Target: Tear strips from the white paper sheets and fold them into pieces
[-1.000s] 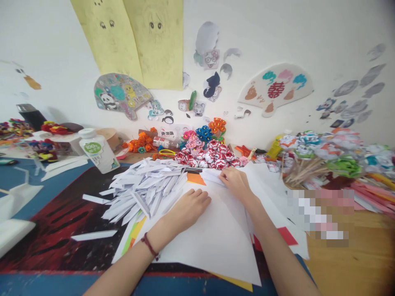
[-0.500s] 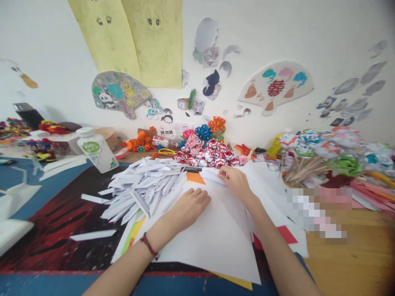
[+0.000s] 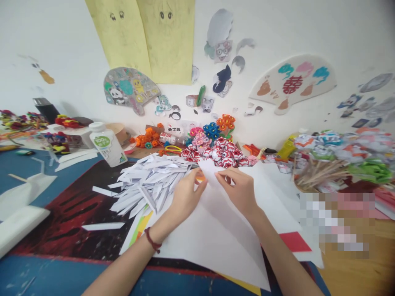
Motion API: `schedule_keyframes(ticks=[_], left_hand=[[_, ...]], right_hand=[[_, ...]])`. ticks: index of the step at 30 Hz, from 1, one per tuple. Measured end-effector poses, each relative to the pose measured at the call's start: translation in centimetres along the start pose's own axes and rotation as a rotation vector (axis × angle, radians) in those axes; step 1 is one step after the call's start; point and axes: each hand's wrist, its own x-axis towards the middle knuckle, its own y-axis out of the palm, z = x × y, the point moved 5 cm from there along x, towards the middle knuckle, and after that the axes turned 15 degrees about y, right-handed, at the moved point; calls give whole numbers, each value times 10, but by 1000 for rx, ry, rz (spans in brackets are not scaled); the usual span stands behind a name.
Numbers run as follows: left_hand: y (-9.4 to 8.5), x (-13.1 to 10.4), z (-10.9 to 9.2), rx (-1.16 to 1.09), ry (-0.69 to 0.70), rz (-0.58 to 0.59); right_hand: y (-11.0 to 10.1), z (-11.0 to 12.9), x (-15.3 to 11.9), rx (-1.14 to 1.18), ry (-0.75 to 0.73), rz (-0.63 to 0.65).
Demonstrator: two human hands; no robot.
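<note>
A small white paper piece (image 3: pixel 209 167) is raised between my two hands, above a large white sheet (image 3: pixel 216 238). My right hand (image 3: pixel 240 188) pinches its right edge between thumb and forefinger. At the left edge, the thumb and forefinger of my left hand (image 3: pixel 186 194) close on the paper. Just left of that hand lies a heap of folded white paper strips (image 3: pixel 148 181). One loose strip (image 3: pixel 103 226) rests apart from the heap on the dark red-and-black mat (image 3: pixel 68 222). Coloured paper (image 3: pixel 140 230) peeks out from under the large sheet.
Red-and-white paper flowers (image 3: pixel 220 153) are piled behind my hands. A white bottle (image 3: pixel 106 144) stands at the back left. Wrapped flowers (image 3: pixel 327 144) and wooden sticks (image 3: pixel 317 170) crowd the right. Red paper (image 3: pixel 294 241) lies by my right forearm.
My left hand has lifted off the large sheet and moved up to the small paper. That piece has turned from lying flat to standing raised between both hands. The view has shifted slightly left.
</note>
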Motion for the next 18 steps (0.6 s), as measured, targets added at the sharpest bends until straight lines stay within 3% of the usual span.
schedule_keyframes(ticks=[4,12,15,18], left_hand=[[-7,4,2,-269,-68,-71],[14,-1,-2,-775,-33,-86],[14,-1,-3,-856,-34,-138],[9,-1,-4,-786,-42,-179]], right_hand=[[9,13,-8,143,14,99],[20,9,-8,265,143,260],[23,6,-8,313,214,319],[27,5,-7,357,268,400]])
